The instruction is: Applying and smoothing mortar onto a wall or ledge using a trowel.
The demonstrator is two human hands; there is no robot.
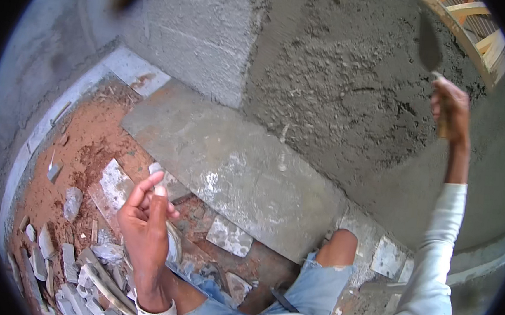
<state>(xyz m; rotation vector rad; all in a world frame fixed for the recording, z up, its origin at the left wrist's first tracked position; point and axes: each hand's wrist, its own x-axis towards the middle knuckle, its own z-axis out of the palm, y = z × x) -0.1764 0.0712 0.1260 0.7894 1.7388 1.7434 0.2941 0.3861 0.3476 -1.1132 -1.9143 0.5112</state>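
My right hand (454, 110) is closed round the handle of a pointed trowel (429, 46), raised at the upper right. The trowel's dark blade points up and away, in front of wet grey mortar (345, 88) spread roughly over the wall. My left hand (147, 220) is held up at the lower left, thumb and forefinger apart and the other fingers loosely bent, with nothing visibly gripped. Just beyond its fingertips shows a small pale piece (156, 168). A wide grey board or slab (234, 168), smeared with cement, lies along the foot of the wall.
Broken tile and stone pieces (69, 262) are heaped at the lower left. Reddish soil (90, 128) covers the floor beside them, with a crumpled clear plastic piece (72, 203). A curved wooden frame (466, 26) borders the wall at the upper right. My bent knee (340, 248) is near the slab.
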